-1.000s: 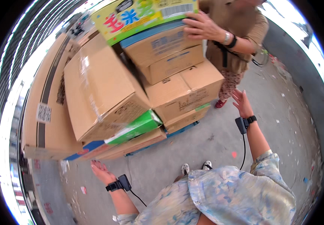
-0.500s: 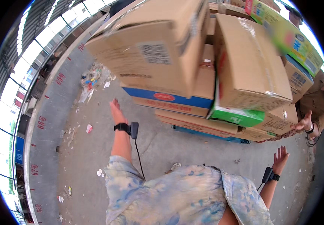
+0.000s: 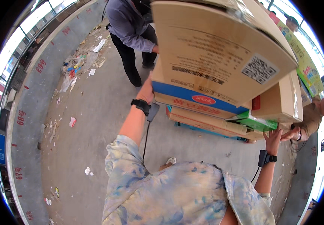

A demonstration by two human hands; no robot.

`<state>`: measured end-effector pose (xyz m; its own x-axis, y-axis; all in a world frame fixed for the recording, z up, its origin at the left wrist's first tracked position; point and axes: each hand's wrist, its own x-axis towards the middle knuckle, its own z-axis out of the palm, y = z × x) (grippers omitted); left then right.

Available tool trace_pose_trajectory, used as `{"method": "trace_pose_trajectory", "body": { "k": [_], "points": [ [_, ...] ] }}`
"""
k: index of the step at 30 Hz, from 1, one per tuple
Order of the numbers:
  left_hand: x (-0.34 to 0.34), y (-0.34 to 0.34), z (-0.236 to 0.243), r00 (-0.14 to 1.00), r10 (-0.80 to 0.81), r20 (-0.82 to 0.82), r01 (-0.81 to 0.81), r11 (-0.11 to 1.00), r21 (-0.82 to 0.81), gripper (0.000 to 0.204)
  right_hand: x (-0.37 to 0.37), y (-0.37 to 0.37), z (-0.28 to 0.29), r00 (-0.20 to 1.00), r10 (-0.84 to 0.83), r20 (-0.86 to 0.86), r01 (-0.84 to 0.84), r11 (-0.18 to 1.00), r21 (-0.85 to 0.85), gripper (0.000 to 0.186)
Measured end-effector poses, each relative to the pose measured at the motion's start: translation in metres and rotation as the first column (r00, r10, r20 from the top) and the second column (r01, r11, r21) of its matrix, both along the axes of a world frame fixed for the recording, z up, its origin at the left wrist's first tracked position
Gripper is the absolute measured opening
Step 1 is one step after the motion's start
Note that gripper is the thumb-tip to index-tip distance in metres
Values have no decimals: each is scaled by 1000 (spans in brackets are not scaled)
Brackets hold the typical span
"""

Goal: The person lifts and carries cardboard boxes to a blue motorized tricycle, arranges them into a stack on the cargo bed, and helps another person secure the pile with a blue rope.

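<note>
A large brown cardboard box [image 3: 207, 41] with a printed square code sits tilted on top of the stack in front of me. My left hand [image 3: 146, 91] lies along the stack's left side, beside a box with a blue band [image 3: 173, 91], its fingertips partly hidden. My right hand [image 3: 272, 141] has its fingers spread upward at the low right corner, close to a green box [image 3: 257, 122] and a tall brown box [image 3: 282, 99]. I cannot tell whether it touches them. Neither hand grips anything. Both wrists wear black straps with small devices.
Under the stack shows a blue pallet [image 3: 192, 128]. A person in a grey-purple shirt [image 3: 126, 24] stands at the far left of it. Another person's hand [image 3: 291, 134] is just right of my right hand. Litter [image 3: 76, 67] lies on the concrete floor near the left kerb [image 3: 31, 80].
My left hand has come up against the stack's side, and my right hand has risen toward its lower right corner. The top box appears turned and farther right; a person has come into view behind.
</note>
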<state>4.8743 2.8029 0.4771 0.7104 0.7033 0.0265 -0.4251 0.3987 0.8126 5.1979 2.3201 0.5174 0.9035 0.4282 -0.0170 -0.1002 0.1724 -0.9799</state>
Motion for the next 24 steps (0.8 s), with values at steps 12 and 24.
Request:
{"method": "trace_pose_trajectory", "body": {
  "k": [12,24],
  "points": [
    [-5,-6,5,997,-57,56,57,998,5,58,16,-1,-31,986,-111,-126,142,952,271,58],
    [-13,-17,7,980,2,199,-9,999,37,59,16,-1,-24,995,-100,-25,102,989,109,57]
  ]
}}
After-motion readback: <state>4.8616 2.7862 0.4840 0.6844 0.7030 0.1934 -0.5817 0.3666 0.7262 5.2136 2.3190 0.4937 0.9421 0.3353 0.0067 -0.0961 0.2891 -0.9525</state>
